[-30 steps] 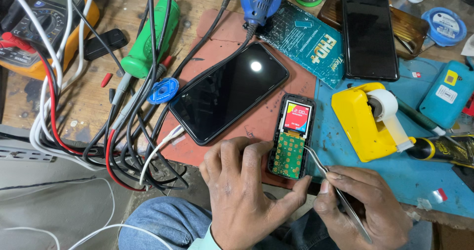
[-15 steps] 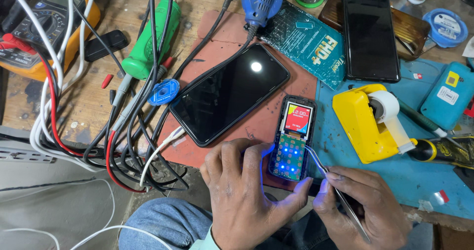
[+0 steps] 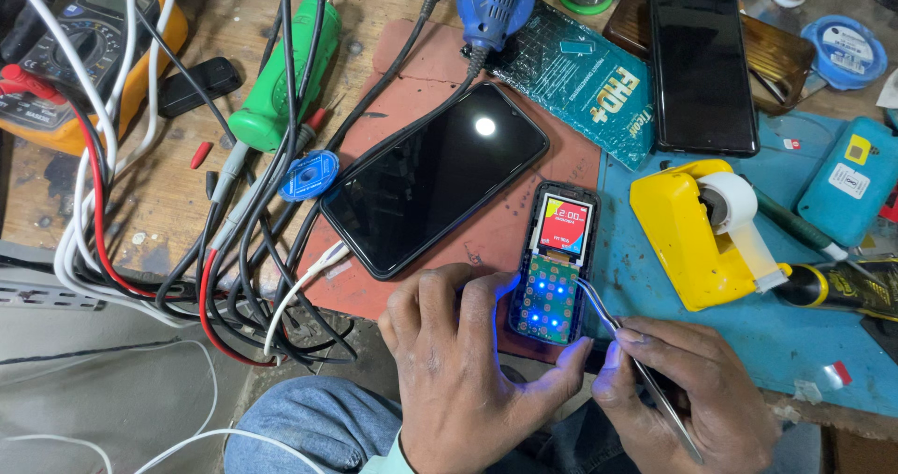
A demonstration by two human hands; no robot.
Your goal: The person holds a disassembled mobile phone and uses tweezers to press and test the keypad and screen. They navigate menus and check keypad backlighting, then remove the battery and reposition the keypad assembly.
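The small keypad phone [image 3: 556, 263], its front cover off, screen lit and blue lights glowing on the bare keypad board, lies on the red mat [image 3: 412, 53], steadied at its lower edge by the fingers of the left hand [image 3: 468, 371]. The right hand [image 3: 692, 394] pinches metal tweezers [image 3: 636, 371], their tips touching the board's right edge. At ten o'clock lies a large black smartphone [image 3: 435, 179]; at three o'clock a yellow tape dispenser [image 3: 687, 235] stands on the blue mat [image 3: 804, 334].

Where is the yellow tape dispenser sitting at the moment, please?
In the head view, the tape dispenser stands right of centre on the blue mat, just right of the small open phone and above the right hand.
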